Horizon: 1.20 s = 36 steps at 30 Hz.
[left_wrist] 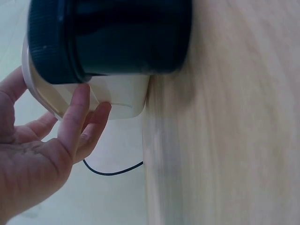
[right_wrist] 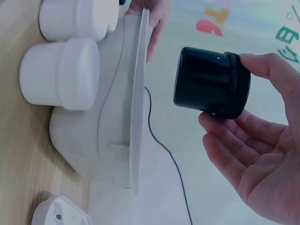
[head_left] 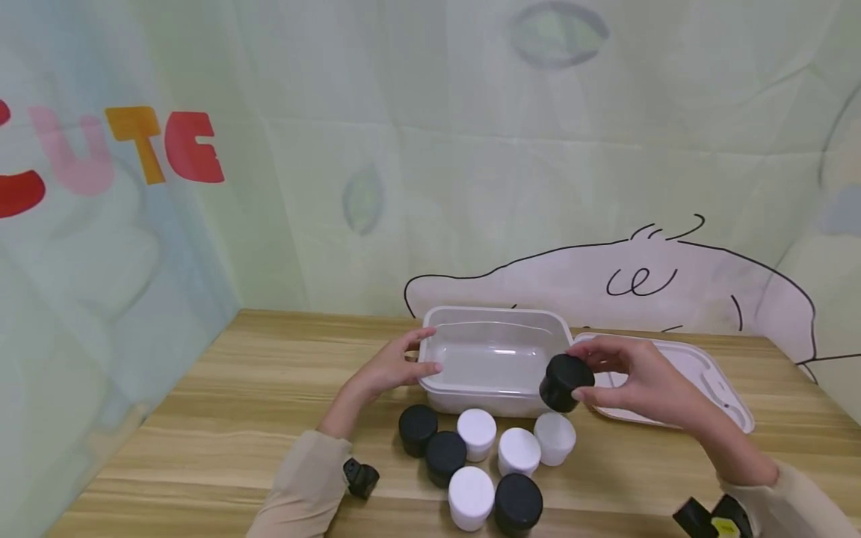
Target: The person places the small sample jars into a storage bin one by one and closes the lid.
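A black jar (head_left: 563,382) is pinched by the right hand (head_left: 635,377) above rim level, near the front right corner of the white container (head_left: 474,404), whose left rim is gripped by the left hand (head_left: 390,366), behind the standing jars (head_left: 519,450).

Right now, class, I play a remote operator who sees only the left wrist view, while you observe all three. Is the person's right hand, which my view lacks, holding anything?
Observer: Yes, the right hand holds a black jar up off the wooden table.
Operator: Which jars stand on that table, by colour?
Observer: Four white jars and three more black jars, by the head view.
Operator: What lies beside the plastic tub?
Observer: A pale plastic lid, flat on the table to the tub's right, partly hidden behind the right hand.
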Tool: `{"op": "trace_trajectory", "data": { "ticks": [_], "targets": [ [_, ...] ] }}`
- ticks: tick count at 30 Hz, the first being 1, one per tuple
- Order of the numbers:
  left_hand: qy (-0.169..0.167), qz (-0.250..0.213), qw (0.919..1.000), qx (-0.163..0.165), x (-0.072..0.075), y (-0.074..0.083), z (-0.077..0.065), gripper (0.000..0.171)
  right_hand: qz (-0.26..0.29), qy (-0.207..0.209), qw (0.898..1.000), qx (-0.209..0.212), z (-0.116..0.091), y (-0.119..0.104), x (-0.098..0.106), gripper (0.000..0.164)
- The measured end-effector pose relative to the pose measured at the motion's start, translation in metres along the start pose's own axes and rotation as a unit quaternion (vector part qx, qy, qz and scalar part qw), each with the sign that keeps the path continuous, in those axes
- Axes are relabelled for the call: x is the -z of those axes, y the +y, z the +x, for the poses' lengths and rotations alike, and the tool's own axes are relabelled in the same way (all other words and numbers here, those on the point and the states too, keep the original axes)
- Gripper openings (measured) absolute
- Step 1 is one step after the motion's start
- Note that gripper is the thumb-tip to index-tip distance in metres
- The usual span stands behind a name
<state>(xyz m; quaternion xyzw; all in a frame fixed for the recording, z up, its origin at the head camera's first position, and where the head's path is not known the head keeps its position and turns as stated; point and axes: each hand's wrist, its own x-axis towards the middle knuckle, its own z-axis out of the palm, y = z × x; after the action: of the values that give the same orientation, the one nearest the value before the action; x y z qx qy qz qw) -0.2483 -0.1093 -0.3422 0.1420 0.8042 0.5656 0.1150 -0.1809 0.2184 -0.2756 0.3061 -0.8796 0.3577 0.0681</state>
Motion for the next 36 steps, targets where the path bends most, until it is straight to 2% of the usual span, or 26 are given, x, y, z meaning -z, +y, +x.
{"op": "trace_trajectory", "data": {
  "ticks": [5, 12, 22, 32, 36],
  "targets": [
    [0.002, -0.008, 1.0000, 0.001, 0.000, -0.001, 0.000, 0.064, -0.018, 0.005, 0.999, -0.034, 0.018, 0.010, -0.002, 0.042],
    [-0.001, -0.011, 0.9999, 0.001, 0.000, 0.000, -0.001, 0.065, -0.029, 0.008, 0.998, -0.054, 0.037, 0.030, -0.011, 0.043],
    [-0.001, -0.003, 1.0000, 0.002, -0.001, 0.001, -0.001, 0.065, -0.082, -0.026, 0.994, -0.072, 0.047, 0.050, -0.029, 0.041],
    [0.005, -0.005, 0.9999, 0.014, -0.002, 0.002, -0.001, 0.064, -0.108, -0.071, 0.991, -0.045, 0.051, 0.058, -0.039, 0.039],
    [0.010, -0.008, 0.9998, 0.016, -0.003, 0.002, -0.001, 0.064, -0.134, -0.091, 0.986, -0.030, 0.053, 0.056, -0.043, 0.037]
  ]
}}
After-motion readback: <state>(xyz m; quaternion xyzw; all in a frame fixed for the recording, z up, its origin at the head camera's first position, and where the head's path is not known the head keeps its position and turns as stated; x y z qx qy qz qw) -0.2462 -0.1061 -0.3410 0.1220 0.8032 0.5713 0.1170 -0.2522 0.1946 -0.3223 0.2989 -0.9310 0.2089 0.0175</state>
